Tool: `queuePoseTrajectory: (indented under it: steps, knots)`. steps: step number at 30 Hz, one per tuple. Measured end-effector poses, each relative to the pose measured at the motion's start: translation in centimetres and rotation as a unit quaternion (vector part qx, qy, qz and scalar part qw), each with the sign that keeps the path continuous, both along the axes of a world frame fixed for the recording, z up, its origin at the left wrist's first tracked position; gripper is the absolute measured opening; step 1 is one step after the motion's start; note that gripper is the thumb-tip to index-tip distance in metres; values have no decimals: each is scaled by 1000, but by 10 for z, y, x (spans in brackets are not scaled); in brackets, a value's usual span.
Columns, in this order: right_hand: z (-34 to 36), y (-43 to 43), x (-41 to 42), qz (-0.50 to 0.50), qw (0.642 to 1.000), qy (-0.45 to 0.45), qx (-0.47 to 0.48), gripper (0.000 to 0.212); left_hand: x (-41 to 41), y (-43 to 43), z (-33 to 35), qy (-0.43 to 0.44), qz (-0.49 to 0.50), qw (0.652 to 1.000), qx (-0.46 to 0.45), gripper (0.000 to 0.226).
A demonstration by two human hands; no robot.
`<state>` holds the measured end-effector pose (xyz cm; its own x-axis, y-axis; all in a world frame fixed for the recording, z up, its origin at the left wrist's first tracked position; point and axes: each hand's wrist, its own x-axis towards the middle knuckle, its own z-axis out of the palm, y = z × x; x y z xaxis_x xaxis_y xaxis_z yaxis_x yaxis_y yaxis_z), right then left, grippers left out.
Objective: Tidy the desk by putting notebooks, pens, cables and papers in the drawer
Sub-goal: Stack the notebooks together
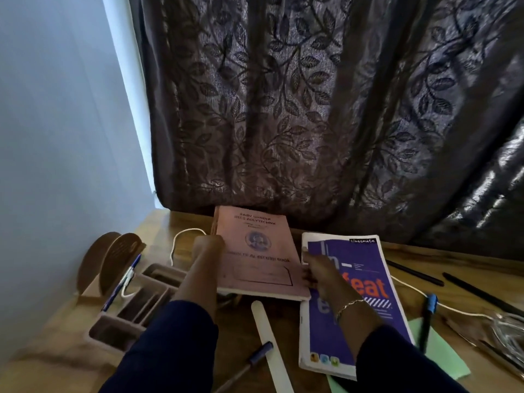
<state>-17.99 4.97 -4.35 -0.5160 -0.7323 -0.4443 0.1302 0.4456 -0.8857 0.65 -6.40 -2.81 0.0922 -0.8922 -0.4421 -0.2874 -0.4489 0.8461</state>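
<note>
A pink record book [256, 251] is held by both hands just above the wooden desk [232, 330], its near edge lifted. My left hand [205, 251] grips its left edge and my right hand [317, 270] grips its right edge. A purple notebook [365, 313] lies to the right, partly under my right arm. A white cable [181, 236] loops behind the left hand and another stretch of cable [442, 306] runs to the right. Pens lie about: a blue-capped pen [428, 319], two dark pens [414, 273], and a pen [249, 364] near the front.
A wooden desk organiser [136, 307] with a blue pen [122, 282] leaning in it stands at the left. A white ruler [269, 341] lies at the front centre, green paper [442, 353] under the purple notebook, a clear plastic item [504, 338] at far right. A dark curtain [312, 109] hangs behind.
</note>
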Motion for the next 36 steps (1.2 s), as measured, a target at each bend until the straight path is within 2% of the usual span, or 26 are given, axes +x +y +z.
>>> queuePoseTrajectory:
  steps: [6, 9, 13, 18, 21, 23, 26, 29, 31, 34, 36]
  knots:
    - [9, 4, 0, -15, 999, -39, -13, 31, -5, 0, 33, 63, 4, 995, -82, 24]
    - [14, 11, -8, -36, 998, -47, -33, 28, -3, 19, 48, 117, 4, 991, -64, 6]
    - [29, 29, -26, 31, 990, -118, -65, 24, 5, 58, 61, 185, -34, 982, -21, 7]
    - [30, 63, -40, 67, 989, -87, -98, 15, 4, 95, 53, 224, -120, 967, -4, 12]
    - [29, 82, -46, 74, 991, -78, -82, 20, 2, 106, 39, 233, -118, 965, -1, 15]
    - [31, 90, -52, 51, 995, -49, -72, 20, 3, 114, 30, 242, -106, 964, 4, 19]
    - [27, 92, -76, -51, 995, -4, -81, 22, 6, 122, 21, 242, -84, 967, 20, 31]
    - [14, 94, -105, -130, 987, 70, -69, 25, 9, 127, 18, 248, -70, 966, 32, 31]
    - [10, 96, -111, -146, 987, 52, -43, 20, 12, 128, 15, 250, -66, 965, 37, 34]
    - [1, 93, -116, -113, 993, 17, 1, 18, 17, 127, 14, 248, -67, 966, 35, 31]
    - [-8, 87, -125, -108, 993, 46, 19, 20, 18, 128, 13, 248, -71, 965, 37, 32]
